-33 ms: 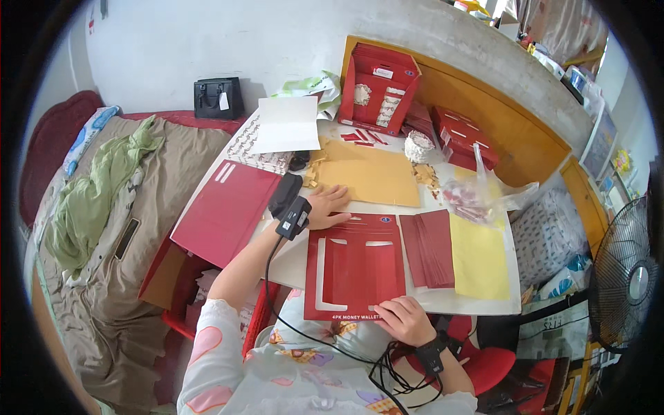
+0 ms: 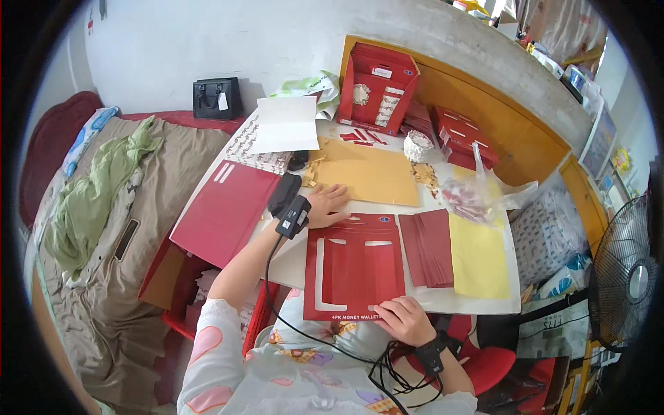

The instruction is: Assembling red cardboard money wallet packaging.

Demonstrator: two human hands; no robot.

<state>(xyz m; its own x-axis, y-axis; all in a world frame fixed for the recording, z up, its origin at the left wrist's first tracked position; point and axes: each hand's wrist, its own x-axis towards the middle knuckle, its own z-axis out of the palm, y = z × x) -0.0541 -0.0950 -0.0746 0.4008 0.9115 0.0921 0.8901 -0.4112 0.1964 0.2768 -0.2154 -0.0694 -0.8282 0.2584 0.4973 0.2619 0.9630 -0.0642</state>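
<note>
A red cardboard sleeve (image 2: 356, 318) with cut-out windows lies in front of me, its near edge reaching the table's front. My right hand (image 2: 404, 320) is closed on the sleeve's lower right edge, with the fingertips curled over it. Above the sleeve's upper left corner, my left hand (image 2: 327, 206) rests with fingers stretched out. It lies on the near left part of a flat tan sheet (image 2: 370, 173). To the right of the sleeve sit a fanned stack of dark red paper wallets (image 2: 425, 249) and a pale yellow sheet (image 2: 478, 256).
Large red card sheets (image 2: 228, 207) lie at left, under a white sheet (image 2: 286, 124) and patterned paper. Filled red boxes (image 2: 379, 90), a white roll (image 2: 418, 146) and a clear plastic bag (image 2: 484, 197) stand behind. A fan (image 2: 626, 277) is at far right. Cables hang from my wrists.
</note>
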